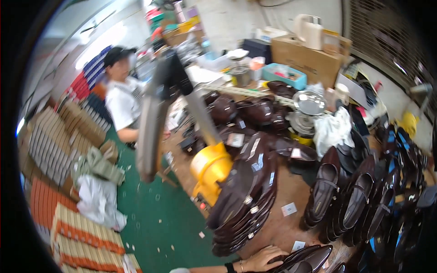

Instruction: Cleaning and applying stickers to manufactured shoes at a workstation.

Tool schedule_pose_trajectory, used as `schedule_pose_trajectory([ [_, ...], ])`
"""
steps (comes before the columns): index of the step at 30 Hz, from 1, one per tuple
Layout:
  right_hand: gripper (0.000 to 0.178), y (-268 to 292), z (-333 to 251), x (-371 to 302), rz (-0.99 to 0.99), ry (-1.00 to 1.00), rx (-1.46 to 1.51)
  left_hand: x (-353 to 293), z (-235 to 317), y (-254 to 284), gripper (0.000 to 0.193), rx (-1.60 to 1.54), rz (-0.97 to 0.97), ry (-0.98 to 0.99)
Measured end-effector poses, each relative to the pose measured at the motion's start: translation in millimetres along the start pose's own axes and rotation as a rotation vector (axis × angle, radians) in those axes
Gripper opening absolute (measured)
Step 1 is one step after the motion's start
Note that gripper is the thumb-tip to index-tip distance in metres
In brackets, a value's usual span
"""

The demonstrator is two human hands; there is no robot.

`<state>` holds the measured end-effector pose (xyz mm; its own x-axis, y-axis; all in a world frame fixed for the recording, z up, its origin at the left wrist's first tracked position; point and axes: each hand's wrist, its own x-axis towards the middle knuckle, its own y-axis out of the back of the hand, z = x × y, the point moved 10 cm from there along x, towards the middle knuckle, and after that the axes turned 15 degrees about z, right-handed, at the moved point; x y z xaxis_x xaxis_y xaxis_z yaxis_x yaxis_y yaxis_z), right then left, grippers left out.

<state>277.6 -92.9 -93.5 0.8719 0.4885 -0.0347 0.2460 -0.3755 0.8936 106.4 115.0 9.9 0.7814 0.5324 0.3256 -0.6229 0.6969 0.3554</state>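
Observation:
Coming in from the lower edge, my left hand (263,259) wears a black band and a thin bracelet at the wrist. Its fingers close on the heel end of a glossy dark brown shoe (314,259) at the front of the table; the lower frame edge cuts off part of this grip. A tall stack of matching dark shoes (243,204) stands just beyond the hand. Small white labels (289,209) lie on the brown tabletop nearby. My right hand is out of view.
Many strapped shoes (356,200) stand in rows at the right. A yellow fixture (211,166) with a blurred grey arm rises by the table's left edge. A person (123,100) in a cap stands far left, near stacked boxes (54,141). A white plastic bag (334,129) lies beyond.

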Motion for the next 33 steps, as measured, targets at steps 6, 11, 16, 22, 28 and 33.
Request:
schedule_pose_trajectory([
  [6,0.032,27,-18,28,0.096,0.239,-0.013,-38,42,34,0.032,-0.142,0.057,0.093],
  [11,0.028,31,-28,21,0.152,0.335,0.005,-119,41,158,0.020,0.014,0.733,0.180],
  [16,0.025,42,-34,-3,0.237,0.352,0.038,-184,-42,347,0.075,-0.575,1.574,0.422],
  [22,0.020,75,-47,-22,0.390,0.370,0.100,-138,-92,480,0.079,-0.705,1.823,0.406],
  [28,0.020,140,-69,-60,0.475,0.141,0.382,-191,-97,482,0.023,-0.799,1.901,0.076],
  [33,0.013,169,-26,-48,0.447,-0.029,0.606,-138,0,346,0.055,-0.697,1.253,0.297],
])
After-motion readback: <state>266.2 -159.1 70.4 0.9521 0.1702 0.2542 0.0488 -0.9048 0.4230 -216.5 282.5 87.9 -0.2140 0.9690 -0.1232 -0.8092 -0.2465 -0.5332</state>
